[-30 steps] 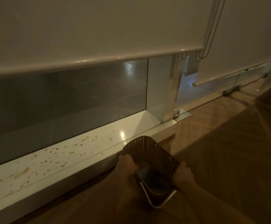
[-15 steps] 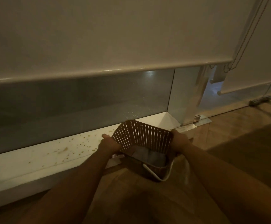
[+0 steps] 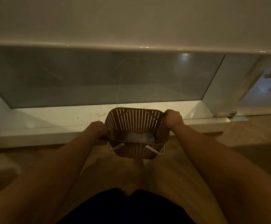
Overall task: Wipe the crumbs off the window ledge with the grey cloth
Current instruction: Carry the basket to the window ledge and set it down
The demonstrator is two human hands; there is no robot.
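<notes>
Seen from the head camera, looking down at a brown perforated basket (image 3: 137, 132) being held in front of a white window ledge (image 3: 50, 118).

Gripping the basket's left side: the left hand (image 3: 97, 129), fingers curled shut over the rim. Gripping the far right corner of the basket: the right hand (image 3: 172, 118), likewise closed on the rim. Both forearms reaching forward, one to each side of the basket.

Lying inside the basket, on its bottom: a pale crumpled fabric, probably the grey cloth (image 3: 139, 137), though dim light is making the colour hard to tell. Sitting between the two hands and below them, about equally near to each, spreading left to right across the basket floor. Reaching it is likely calling for one hand letting go of the rim and going straight down into the basket.

Scattered on the ledge beyond and to the left of the basket: crumbs (image 3: 102, 113), not yet wiped. More probably hiding behind the basket's far wall.

Behind the ledge: glass (image 3: 99, 78), with a lowered blind (image 3: 131, 21) above it.

Differing from half a second ago: basket now facing the ledge squarely and centred in view rather than angled, with the cloth showing more plainly inside.
</notes>
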